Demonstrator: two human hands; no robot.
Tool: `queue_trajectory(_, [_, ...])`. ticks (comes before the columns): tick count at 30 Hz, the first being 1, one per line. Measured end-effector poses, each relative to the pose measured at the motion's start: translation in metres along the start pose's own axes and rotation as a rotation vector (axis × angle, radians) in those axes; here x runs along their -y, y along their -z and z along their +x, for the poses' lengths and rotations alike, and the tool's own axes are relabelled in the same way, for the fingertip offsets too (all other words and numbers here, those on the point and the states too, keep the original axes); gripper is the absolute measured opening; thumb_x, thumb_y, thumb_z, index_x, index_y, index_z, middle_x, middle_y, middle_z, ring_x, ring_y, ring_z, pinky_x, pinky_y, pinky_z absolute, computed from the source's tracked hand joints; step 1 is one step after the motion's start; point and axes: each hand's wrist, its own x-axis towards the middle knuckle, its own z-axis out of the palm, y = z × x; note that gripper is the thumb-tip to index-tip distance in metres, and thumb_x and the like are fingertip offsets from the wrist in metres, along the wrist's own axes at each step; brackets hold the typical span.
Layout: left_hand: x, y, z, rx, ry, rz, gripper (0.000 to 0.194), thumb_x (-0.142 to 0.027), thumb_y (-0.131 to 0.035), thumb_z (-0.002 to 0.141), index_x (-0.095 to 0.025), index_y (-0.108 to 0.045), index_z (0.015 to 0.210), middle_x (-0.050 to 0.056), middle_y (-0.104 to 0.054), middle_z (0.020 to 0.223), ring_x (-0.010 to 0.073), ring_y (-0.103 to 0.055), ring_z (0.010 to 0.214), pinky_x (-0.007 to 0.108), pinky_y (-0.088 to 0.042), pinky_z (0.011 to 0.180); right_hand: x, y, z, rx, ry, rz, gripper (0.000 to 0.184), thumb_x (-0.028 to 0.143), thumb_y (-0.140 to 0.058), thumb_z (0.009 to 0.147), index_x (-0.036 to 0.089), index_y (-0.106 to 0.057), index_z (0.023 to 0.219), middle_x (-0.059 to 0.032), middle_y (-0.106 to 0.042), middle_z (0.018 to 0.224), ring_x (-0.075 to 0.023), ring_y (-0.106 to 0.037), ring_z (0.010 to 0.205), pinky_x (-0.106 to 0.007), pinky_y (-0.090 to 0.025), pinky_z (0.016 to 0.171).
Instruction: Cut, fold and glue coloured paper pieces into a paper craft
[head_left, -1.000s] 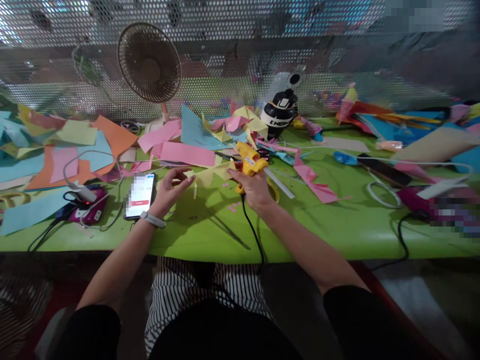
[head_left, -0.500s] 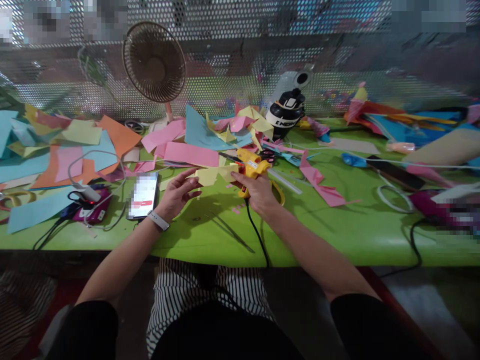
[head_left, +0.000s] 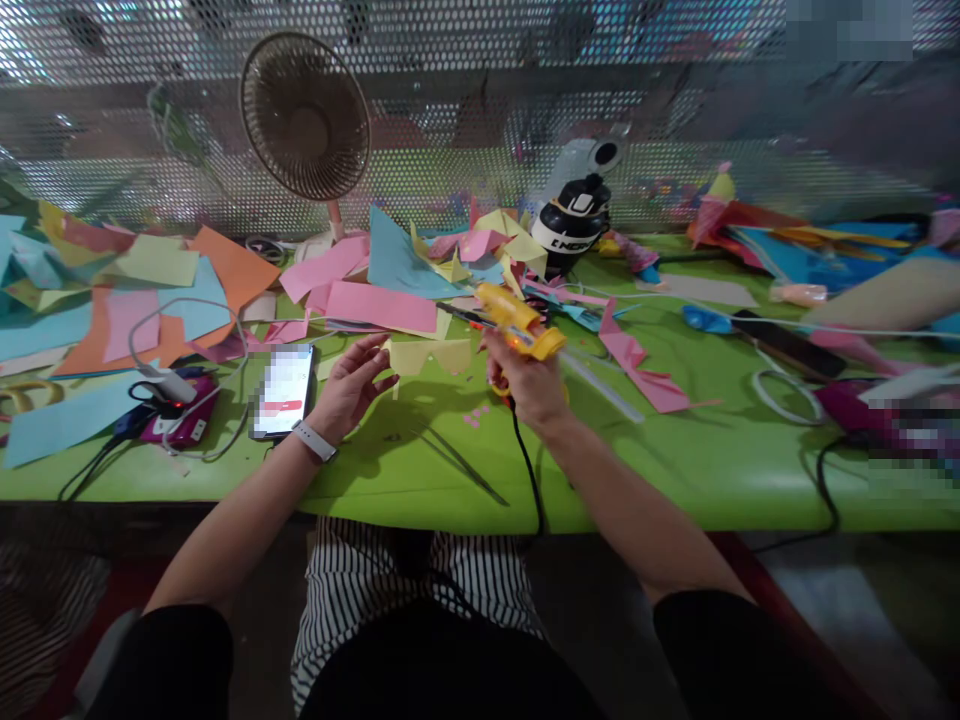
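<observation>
My left hand (head_left: pixel 351 385), a pale band on its wrist, has thumb and forefinger closed at the left edge of a small yellow paper piece (head_left: pixel 431 357). That piece looks faint, its lower edge uneven. My right hand (head_left: pixel 529 380) grips a yellow glue gun (head_left: pixel 517 318), which has an orange-red light and a black cord (head_left: pixel 527 465) running to the table's front edge. A clear glue stick (head_left: pixel 611 390) appears beside the gun. Below the hands lie tweezers (head_left: pixel 465 465) and tiny pink paper bits (head_left: pixel 474 415).
Left of my left hand are a phone (head_left: pixel 283 390) and a purple power strip (head_left: pixel 184 410) with cables. Coloured paper sheets (head_left: pixel 382 305) cover the back of the green table (head_left: pixel 637 480). Behind stand a fan (head_left: pixel 306 120) and a black bottle (head_left: pixel 574 225); crumpled pink paper (head_left: pixel 641 365) lies right.
My right hand has let go of the yellow paper's right end and moved slightly right and down with the glue gun, which has turned. The left hand is nearly unmoved.
</observation>
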Motion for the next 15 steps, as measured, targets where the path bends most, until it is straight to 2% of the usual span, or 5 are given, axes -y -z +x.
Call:
queue_trajectory(3, [0.001, 0.001, 0.0, -0.006, -0.022, 0.026, 0.036, -0.025, -0.085, 0.069, -0.027, -0.071, 0.102, -0.003, -0.063, 0.088, 0.0093, -0.061, 0.081, 0.024, -0.056, 0.076, 0.008, -0.004, -0.015, 0.259, -0.061, -0.024, 0.038, 0.052, -0.081, 0.069, 0.024, -0.058, 0.077, 0.0067, -0.053, 0.058, -0.0093, -0.046, 0.044, -0.023, -0.039, 0.038])
queue_trajectory(5, [0.002, 0.001, 0.001, -0.006, -0.045, 0.049, 0.033, -0.025, -0.083, 0.072, -0.028, -0.071, 0.103, -0.002, -0.064, 0.091, 0.0102, -0.062, 0.085, 0.024, -0.055, 0.079, 0.009, -0.008, -0.022, 0.364, -0.071, -0.029, 0.038, 0.049, -0.083, 0.069, 0.024, -0.057, 0.081, 0.0067, -0.054, 0.064, -0.0092, -0.047, 0.046, -0.023, -0.043, 0.039])
queue_trajectory(9, [0.004, 0.003, 0.002, 0.009, -0.084, 0.087, 0.03, -0.027, -0.081, 0.075, -0.029, -0.07, 0.104, -0.002, -0.064, 0.093, 0.0108, -0.061, 0.086, 0.025, -0.053, 0.08, 0.004, -0.009, -0.026, 0.437, -0.022, -0.113, 0.035, 0.046, -0.08, 0.073, 0.023, -0.054, 0.081, 0.0072, -0.05, 0.065, -0.0086, -0.046, 0.05, -0.022, -0.042, 0.041])
queue_trajectory(15, [0.004, 0.002, 0.001, 0.028, -0.108, 0.08, 0.031, -0.027, -0.082, 0.075, -0.027, -0.07, 0.103, -0.003, -0.062, 0.089, 0.0097, -0.06, 0.084, 0.023, -0.052, 0.077, -0.002, -0.008, -0.026, 0.454, -0.013, -0.138, 0.037, 0.048, -0.078, 0.076, 0.023, -0.051, 0.079, 0.0066, -0.048, 0.065, -0.0085, -0.043, 0.052, -0.022, -0.038, 0.042])
